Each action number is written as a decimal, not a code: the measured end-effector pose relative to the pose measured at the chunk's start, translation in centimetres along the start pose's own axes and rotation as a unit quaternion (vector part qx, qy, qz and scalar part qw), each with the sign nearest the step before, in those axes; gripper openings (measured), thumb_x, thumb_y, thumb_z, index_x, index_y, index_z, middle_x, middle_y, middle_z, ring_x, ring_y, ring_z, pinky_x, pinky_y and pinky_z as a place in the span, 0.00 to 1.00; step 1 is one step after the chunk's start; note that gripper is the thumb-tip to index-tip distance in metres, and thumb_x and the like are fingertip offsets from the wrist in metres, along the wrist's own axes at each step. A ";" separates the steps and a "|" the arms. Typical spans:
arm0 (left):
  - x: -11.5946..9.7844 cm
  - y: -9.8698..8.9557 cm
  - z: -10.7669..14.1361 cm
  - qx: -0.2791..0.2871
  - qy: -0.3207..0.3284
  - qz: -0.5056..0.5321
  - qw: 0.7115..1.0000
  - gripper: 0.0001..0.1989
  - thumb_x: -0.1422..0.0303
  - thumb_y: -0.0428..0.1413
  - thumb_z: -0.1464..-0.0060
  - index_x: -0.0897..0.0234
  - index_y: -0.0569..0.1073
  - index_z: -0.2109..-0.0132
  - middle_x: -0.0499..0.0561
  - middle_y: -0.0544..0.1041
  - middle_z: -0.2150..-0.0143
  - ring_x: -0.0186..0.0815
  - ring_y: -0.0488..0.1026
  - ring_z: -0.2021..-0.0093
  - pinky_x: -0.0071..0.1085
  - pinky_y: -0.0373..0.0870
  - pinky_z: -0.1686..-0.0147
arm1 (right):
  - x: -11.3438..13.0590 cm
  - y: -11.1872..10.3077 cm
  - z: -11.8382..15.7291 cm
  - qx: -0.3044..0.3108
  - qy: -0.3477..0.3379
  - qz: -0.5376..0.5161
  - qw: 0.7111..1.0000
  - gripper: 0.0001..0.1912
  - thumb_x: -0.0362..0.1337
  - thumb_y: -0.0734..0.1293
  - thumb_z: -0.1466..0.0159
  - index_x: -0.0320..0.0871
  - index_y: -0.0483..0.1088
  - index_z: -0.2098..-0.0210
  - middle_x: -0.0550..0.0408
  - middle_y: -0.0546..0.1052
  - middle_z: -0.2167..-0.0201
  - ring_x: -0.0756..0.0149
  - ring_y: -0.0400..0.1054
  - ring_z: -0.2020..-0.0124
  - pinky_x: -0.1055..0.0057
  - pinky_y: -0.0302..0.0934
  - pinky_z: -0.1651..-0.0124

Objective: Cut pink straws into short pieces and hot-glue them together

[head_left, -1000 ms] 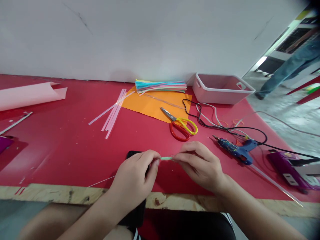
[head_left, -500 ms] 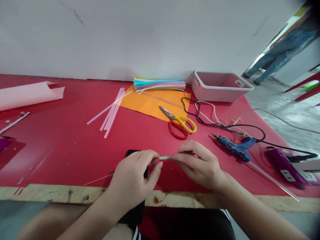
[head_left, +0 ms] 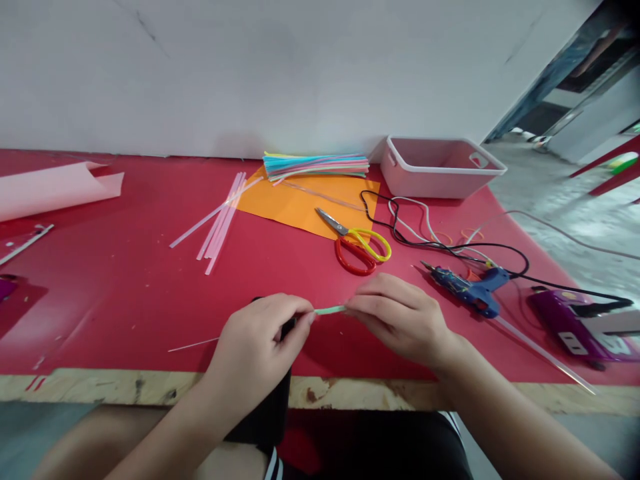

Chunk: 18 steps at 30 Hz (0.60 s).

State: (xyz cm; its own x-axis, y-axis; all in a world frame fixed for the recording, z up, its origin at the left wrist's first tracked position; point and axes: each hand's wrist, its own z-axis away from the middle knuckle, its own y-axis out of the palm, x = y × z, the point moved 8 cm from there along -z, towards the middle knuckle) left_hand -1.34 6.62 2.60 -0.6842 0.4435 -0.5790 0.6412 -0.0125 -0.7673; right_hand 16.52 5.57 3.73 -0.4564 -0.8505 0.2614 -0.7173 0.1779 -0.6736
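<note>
A short green strip (head_left: 330, 311) is held level, just below the centre of the frame, above the red worktop (head_left: 145, 280). Its left end is pinched between thumb and forefinger of the left hand (head_left: 265, 333); its right end is gripped by the right hand (head_left: 403, 317), whose fingers are clamped together on it. The middle of the strip is left exposed between the two hands. A flat black object (head_left: 273, 400) is partly covered by the left hand and is seen overhanging the near edge, lower centre. A thin white strand (head_left: 193, 345) is seen at lower left, its right end hidden by the left hand.

Scissors (head_left: 356, 234) are placed beyond the right hand, blade tips laid on an orange sheet (head_left: 285, 205), upper centre. A bundle of coloured strips (head_left: 317, 165) is set across the sheet's far edge. Loose pink strips (head_left: 220, 230) are crossed left of centre. At right, a blue glue gun (head_left: 475, 293) is laid near a purple device (head_left: 555, 320). A pink bin (head_left: 435, 182) is stood at upper right.
</note>
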 end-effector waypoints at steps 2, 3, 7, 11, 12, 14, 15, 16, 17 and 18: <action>0.2 0.0 -0.1 0.019 -0.019 0.029 0.999 0.07 0.68 0.56 0.36 0.60 0.78 0.61 0.42 0.72 0.76 0.28 0.65 0.78 0.26 0.61 0.75 | -0.2 -0.3 0.0 -0.004 -0.003 0.002 1.000 0.10 0.24 0.68 0.33 0.40 0.76 0.55 0.49 0.79 0.63 0.65 0.73 0.65 0.69 0.72 0.62; 0.3 0.1 0.0 0.029 -0.029 0.044 0.998 0.07 0.67 0.56 0.36 0.61 0.78 0.61 0.41 0.71 0.77 0.28 0.64 0.78 0.25 0.60 0.76 | -0.2 -0.4 0.0 -0.008 -0.005 0.001 1.000 0.10 0.24 0.68 0.34 0.40 0.76 0.55 0.48 0.79 0.64 0.65 0.73 0.66 0.68 0.72 0.63; 0.9 0.4 0.3 0.071 -0.089 0.110 0.987 0.09 0.63 0.56 0.35 0.61 0.79 0.60 0.44 0.74 0.74 0.29 0.65 0.76 0.25 0.61 0.75 | 0.1 -0.9 -0.2 -0.039 -0.010 -0.020 0.999 0.10 0.24 0.68 0.35 0.41 0.76 0.56 0.48 0.79 0.65 0.64 0.73 0.67 0.66 0.72 0.64; 1.5 0.4 0.3 0.142 -0.192 0.270 0.933 0.09 0.61 0.60 0.39 0.60 0.80 0.64 0.46 0.76 0.74 0.29 0.67 0.75 0.22 0.63 0.75 | 0.7 -2.0 -1.4 -0.090 0.012 -0.049 0.995 0.08 0.24 0.69 0.35 0.41 0.76 0.59 0.51 0.80 0.67 0.65 0.76 0.66 0.69 0.74 0.61; 1.2 0.3 0.1 0.160 -0.203 0.319 0.912 0.09 0.62 0.62 0.41 0.61 0.80 0.66 0.46 0.77 0.73 0.27 0.67 0.76 0.21 0.63 0.76 | 0.8 -2.3 -1.9 -0.098 0.021 -0.051 0.994 0.08 0.24 0.70 0.35 0.41 0.76 0.59 0.51 0.80 0.68 0.66 0.76 0.66 0.70 0.74 0.61; 0.7 -0.3 -0.4 0.158 -0.240 0.418 0.862 0.08 0.62 0.64 0.42 0.60 0.80 0.67 0.45 0.77 0.74 0.23 0.60 0.81 0.18 0.57 0.82 | 1.2 -3.2 -3.1 -0.103 0.039 -0.044 0.993 0.07 0.25 0.71 0.36 0.41 0.76 0.60 0.52 0.80 0.68 0.68 0.75 0.68 0.73 0.73 0.64; 0.4 -0.4 -0.6 0.155 -0.264 0.464 0.831 0.07 0.62 0.65 0.44 0.60 0.80 0.67 0.45 0.77 0.74 0.22 0.58 0.83 0.17 0.54 0.85 | 1.3 -3.6 -3.7 -0.101 0.051 -0.033 0.993 0.07 0.25 0.71 0.36 0.41 0.76 0.60 0.52 0.80 0.67 0.69 0.75 0.69 0.73 0.72 0.66; 0.1 -0.4 -0.7 0.158 -0.287 0.491 0.807 0.07 0.64 0.66 0.44 0.61 0.80 0.67 0.45 0.78 0.74 0.22 0.58 0.83 0.16 0.54 0.86 | 1.3 -4.1 -4.3 -0.099 0.061 -0.018 0.993 0.07 0.26 0.71 0.36 0.41 0.76 0.59 0.51 0.80 0.67 0.69 0.75 0.69 0.74 0.71 0.67; -0.3 -0.4 -0.8 0.154 -0.304 0.516 0.786 0.07 0.65 0.66 0.45 0.61 0.79 0.68 0.46 0.77 0.74 0.22 0.57 0.84 0.16 0.55 0.87 | 1.4 -4.7 -4.8 -0.096 0.067 0.001 0.993 0.07 0.26 0.72 0.35 0.41 0.77 0.59 0.51 0.80 0.67 0.69 0.75 0.69 0.73 0.72 0.67; -0.8 -0.3 -0.8 0.151 -0.317 0.535 0.769 0.07 0.66 0.66 0.46 0.62 0.79 0.69 0.46 0.77 0.74 0.22 0.58 0.84 0.16 0.58 0.87 | 1.5 -5.2 -5.4 -0.094 0.066 0.019 0.993 0.06 0.26 0.71 0.35 0.42 0.77 0.60 0.51 0.80 0.66 0.68 0.75 0.69 0.73 0.72 0.66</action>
State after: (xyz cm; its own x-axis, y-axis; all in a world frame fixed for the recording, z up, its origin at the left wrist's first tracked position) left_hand -0.75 7.04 3.54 0.0843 -0.4890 -0.8682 0.9102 -0.3167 0.2667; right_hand 16.75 6.08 11.35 -0.5408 -0.7712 0.3359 -0.7785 0.3076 -0.5471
